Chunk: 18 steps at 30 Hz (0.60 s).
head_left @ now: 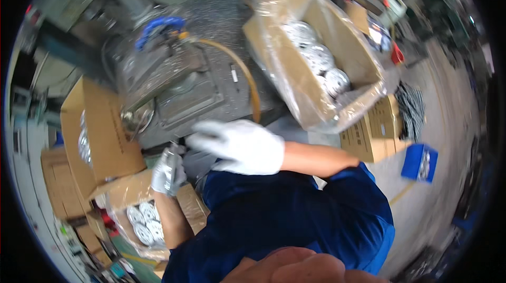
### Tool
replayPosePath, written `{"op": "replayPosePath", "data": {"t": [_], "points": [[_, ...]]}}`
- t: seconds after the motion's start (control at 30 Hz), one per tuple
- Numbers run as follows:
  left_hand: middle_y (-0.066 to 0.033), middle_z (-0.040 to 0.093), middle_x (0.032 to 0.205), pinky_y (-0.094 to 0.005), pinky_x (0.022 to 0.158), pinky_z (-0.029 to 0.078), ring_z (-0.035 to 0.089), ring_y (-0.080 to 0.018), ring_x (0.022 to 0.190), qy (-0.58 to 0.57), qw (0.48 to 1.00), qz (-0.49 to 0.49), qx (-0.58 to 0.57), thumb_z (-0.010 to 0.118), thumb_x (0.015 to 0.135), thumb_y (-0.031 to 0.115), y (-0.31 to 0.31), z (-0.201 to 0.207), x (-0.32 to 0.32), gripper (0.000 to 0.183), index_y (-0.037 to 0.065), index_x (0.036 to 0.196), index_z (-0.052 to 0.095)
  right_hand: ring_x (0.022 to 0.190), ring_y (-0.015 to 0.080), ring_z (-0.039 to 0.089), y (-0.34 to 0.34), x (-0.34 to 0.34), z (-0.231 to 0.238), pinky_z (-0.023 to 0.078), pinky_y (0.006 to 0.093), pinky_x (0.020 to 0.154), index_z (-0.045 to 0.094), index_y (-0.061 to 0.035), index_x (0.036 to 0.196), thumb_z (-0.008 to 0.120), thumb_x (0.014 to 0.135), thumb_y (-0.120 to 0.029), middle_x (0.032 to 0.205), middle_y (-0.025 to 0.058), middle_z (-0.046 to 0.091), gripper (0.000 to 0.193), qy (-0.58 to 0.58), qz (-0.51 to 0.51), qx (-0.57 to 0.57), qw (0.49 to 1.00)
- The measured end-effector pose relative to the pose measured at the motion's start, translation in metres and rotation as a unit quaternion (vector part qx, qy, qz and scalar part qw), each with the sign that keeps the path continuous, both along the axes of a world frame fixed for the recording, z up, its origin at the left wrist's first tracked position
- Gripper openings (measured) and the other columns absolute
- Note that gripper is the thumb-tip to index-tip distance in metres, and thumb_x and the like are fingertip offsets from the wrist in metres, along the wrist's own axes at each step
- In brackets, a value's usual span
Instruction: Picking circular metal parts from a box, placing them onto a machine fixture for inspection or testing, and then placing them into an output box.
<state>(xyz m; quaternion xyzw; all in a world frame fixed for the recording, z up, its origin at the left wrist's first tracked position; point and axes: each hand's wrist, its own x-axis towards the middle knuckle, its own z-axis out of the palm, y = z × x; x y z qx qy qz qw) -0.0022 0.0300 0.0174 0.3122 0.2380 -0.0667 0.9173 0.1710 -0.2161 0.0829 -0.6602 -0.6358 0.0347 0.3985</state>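
My left hand, in a white glove, is closed around a shiny silver metal part, seen nearly edge-on. It is beside the box of parts at the lower left. My right hand, also white-gloved and slightly blurred, reaches across in front of my body with its fingers stretched out and nothing in them. Its fingertips point toward the held part but look apart from it. Just beyond, a metal fixture sits on the dark worktable. A shiny round metal piece lies at the fixture's left side.
A plastic-lined carton with several round silver parts stands at the right of the table. Two more cartons, an upright one and a low one, flank my left arm. A blue coiled hose and an orange hose cross the table.
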Motion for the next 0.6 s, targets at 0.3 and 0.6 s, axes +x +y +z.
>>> {"op": "replayPosePath", "data": {"t": [0.3,0.6], "points": [[-0.0100,0.063,0.083,-0.0218,0.046,0.041,0.054,-0.0118,0.052,0.032,0.902,-0.080,0.423,0.037,0.085,0.075,-0.061,0.009,0.035,0.091,-0.003,0.131,0.046,0.080,0.0240,0.065,-0.117,0.144,0.047,0.051,0.0333,0.071,0.061,-0.0088,0.102,0.068,0.083,-0.034,0.086,0.0122,0.065,0.032,0.012,-0.124,-0.060,0.990],[-0.0011,0.057,0.076,-0.0242,0.043,0.038,0.049,-0.0098,0.051,0.205,0.886,0.105,0.401,0.049,0.091,0.057,0.037,-0.026,-0.033,0.064,0.002,0.123,0.054,0.084,0.0213,0.066,-0.224,0.328,-0.093,0.054,0.0350,0.061,0.058,-0.0062,0.124,0.066,0.084,-0.032,0.106,0.0133,0.066,0.048,0.219,-0.312,-0.538,0.752]]}}
